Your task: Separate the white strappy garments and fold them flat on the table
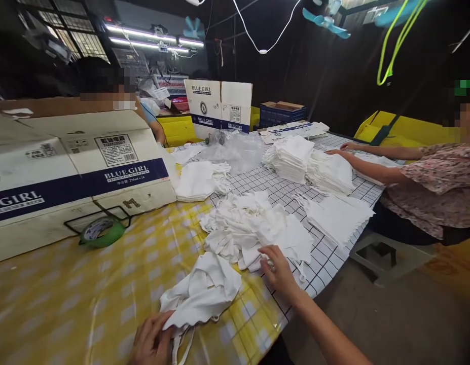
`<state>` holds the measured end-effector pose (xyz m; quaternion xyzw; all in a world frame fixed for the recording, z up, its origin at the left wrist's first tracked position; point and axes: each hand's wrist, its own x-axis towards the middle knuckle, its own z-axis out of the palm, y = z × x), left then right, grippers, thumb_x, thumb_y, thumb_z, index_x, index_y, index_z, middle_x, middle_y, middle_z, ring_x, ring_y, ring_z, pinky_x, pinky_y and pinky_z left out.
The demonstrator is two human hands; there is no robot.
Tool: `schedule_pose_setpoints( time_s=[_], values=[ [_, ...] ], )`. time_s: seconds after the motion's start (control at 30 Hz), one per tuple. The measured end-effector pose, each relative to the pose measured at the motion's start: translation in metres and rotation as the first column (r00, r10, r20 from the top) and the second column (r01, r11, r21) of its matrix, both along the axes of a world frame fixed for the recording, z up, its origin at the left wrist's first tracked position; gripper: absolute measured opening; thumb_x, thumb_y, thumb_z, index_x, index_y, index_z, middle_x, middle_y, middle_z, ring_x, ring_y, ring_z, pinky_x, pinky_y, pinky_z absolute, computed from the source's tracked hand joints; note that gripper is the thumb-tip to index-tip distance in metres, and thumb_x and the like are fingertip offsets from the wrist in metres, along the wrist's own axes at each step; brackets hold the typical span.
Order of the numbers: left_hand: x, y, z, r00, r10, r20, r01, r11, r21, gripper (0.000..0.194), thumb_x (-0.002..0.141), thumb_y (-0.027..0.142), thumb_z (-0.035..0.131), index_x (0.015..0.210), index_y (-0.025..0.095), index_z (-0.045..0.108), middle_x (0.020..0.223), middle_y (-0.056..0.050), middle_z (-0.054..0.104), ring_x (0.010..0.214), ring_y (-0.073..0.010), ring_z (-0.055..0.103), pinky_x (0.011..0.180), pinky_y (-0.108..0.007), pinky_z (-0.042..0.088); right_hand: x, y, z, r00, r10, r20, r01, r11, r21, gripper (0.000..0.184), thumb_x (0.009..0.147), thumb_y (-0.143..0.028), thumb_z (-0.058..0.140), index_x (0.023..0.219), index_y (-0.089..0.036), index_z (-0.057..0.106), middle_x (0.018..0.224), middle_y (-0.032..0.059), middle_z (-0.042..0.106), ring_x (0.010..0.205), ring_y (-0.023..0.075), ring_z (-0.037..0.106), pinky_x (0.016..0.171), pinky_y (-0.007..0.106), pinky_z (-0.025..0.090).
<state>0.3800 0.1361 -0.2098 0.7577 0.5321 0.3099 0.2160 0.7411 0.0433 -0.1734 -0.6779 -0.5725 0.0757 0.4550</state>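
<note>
Cloth heap (253, 223) between cardboard box (82, 172) and flat cloth stack (337, 215)

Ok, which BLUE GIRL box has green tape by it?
The near box on the left: the green tape lies right in front. The farther box has none beside it.

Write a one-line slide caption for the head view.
Left hand at a crumpled white cloth, right hand by the loose heap, a green tape roll beside the carton.
</note>
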Motion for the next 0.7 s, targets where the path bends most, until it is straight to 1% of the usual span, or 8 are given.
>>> schedule_pose_setpoints(
  time_s=[0.07,0.13,0.2,0.27,0.37,0.4,0.57,0.7],
  values=[
    [0.0,0.001,0.002,0.995,0.046,0.083,-0.034,0.99,-0.137,0.031,0.073,0.044,0.053,0.091,0.024,0.068,0.102,-0.004,0.065,0.095,-0.0217,0.06,0.082,-0.03,0.048,-0.022,-0.002,0.006,0.982,0.165,0.088,-0.161,0.986,-0.05,0.043,0.078,-0.011,0.049,0.118,-0.024,0.053,0.116,0.0091,0.054,0.108,0.0211,0.049,0.092,0.038,0.041],
    [0.0,0.002,0.008,0.983,0.104,0.149,-0.064,0.965,-0.253,0.035,0.071,0.048,0.055,0.089,0.021,0.068,0.102,-0.005,0.066,0.096,-0.0233,0.061,0.082,-0.03,0.048,-0.043,0.0,0.011,0.939,0.315,0.137,-0.3,0.946,-0.119,0.052,0.073,-0.012,0.055,0.123,-0.026,0.05,0.125,0.0086,0.05,0.115,0.0226,0.045,0.097,0.04,0.039],
    [0.0,0.001,0.017,0.973,0.134,0.188,-0.064,0.94,-0.335,0.038,0.068,0.049,0.058,0.089,0.019,0.069,0.102,-0.006,0.067,0.097,-0.0249,0.06,0.083,-0.031,0.048,-0.061,0.004,0.012,0.896,0.416,0.155,-0.389,0.904,-0.175,0.059,0.069,-0.018,0.063,0.125,-0.027,0.048,0.131,0.0078,0.047,0.122,0.0251,0.04,0.1,0.041,0.036],
    [0.001,-0.003,0.028,0.964,0.128,0.232,-0.033,0.927,-0.374,0.038,0.065,0.049,0.062,0.088,0.019,0.07,0.102,-0.006,0.068,0.099,-0.0256,0.06,0.084,-0.031,0.048,-0.077,0.009,0.01,0.875,0.454,0.166,-0.42,0.884,-0.204,0.057,0.067,-0.023,0.068,0.121,-0.027,0.052,0.134,0.0076,0.045,0.126,0.0276,0.036,0.101,0.043,0.034],
    [0.0,-0.01,0.044,0.948,0.112,0.297,0.012,0.922,-0.386,0.037,0.064,0.048,0.065,0.086,0.019,0.07,0.099,-0.005,0.069,0.097,-0.0253,0.06,0.084,-0.029,0.048,-0.092,0.016,0.005,0.886,0.435,0.163,-0.407,0.896,-0.177,0.031,0.072,-0.015,0.06,0.102,-0.026,0.06,0.129,0.0063,0.049,0.127,0.0267,0.035,0.1,0.043,0.034],
    [-0.001,-0.011,0.048,0.944,0.123,0.307,0.006,0.922,-0.388,0.037,0.064,0.048,0.065,0.087,0.019,0.07,0.098,-0.005,0.07,0.095,-0.025,0.061,0.082,-0.029,0.048,-0.094,0.018,0.004,0.897,0.417,0.146,-0.396,0.905,-0.152,0.028,0.073,-0.01,0.056,0.096,-0.025,0.061,0.126,0.006,0.051,0.125,0.0255,0.038,0.099,0.043,0.034],
    [-0.012,-0.016,0.057,0.939,0.197,0.282,-0.084,0.926,-0.369,0.04,0.066,0.052,0.063,0.088,0.019,0.068,0.09,-0.004,0.071,0.084,-0.0221,0.063,0.074,-0.025,0.049,-0.097,0.023,0.002,0.959,0.278,-0.051,-0.28,0.959,-0.036,0.037,0.071,-0.002,0.044,0.097,-0.023,0.058,0.106,0.0069,0.057,0.099,0.0203,0.053,0.085,0.033,0.042],
    [-0.022,-0.02,0.051,0.921,0.247,0.302,-0.107,0.905,-0.413,0.041,0.064,0.053,0.064,0.087,0.019,0.068,0.085,-0.003,0.07,0.079,-0.0213,0.063,0.069,-0.024,0.049,-0.096,0.018,-0.007,0.952,0.204,-0.229,-0.21,0.978,0.0,0.037,0.073,-0.003,0.041,0.101,-0.021,0.055,0.094,0.005,0.059,0.087,0.0182,0.054,0.077,0.029,0.042]
  ],
)
